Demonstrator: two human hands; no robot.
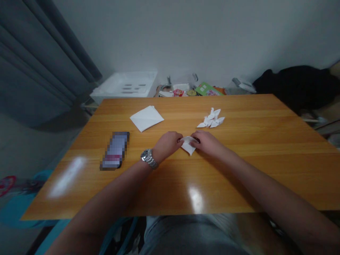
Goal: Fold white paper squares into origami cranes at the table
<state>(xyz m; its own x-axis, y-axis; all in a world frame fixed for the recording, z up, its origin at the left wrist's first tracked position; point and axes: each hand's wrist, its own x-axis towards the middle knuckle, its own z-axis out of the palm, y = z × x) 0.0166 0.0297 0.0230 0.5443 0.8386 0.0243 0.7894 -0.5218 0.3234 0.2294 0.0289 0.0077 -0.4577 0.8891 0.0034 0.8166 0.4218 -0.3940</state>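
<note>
A small folded piece of white paper (189,146) is held low over the middle of the wooden table, one corner pointing toward me. My left hand (170,142), with a metal watch (149,158) on its wrist, pinches the paper's left corner. On the opposite side my right hand (203,141) grips the right corner, its fingers curled around the edge. Just beyond the right hand lies a small cluster of folded white paper cranes (211,119). A stack of white paper sheets (147,118) rests farther back on the left.
A phone (115,150), blurred out, lies on the left part of the table (247,177). Behind the far edge are a white plastic tray (127,85), a green booklet (208,89) and small packets. A dark cloth heap (297,86) sits at the back right; a grey curtain (39,53) hangs left.
</note>
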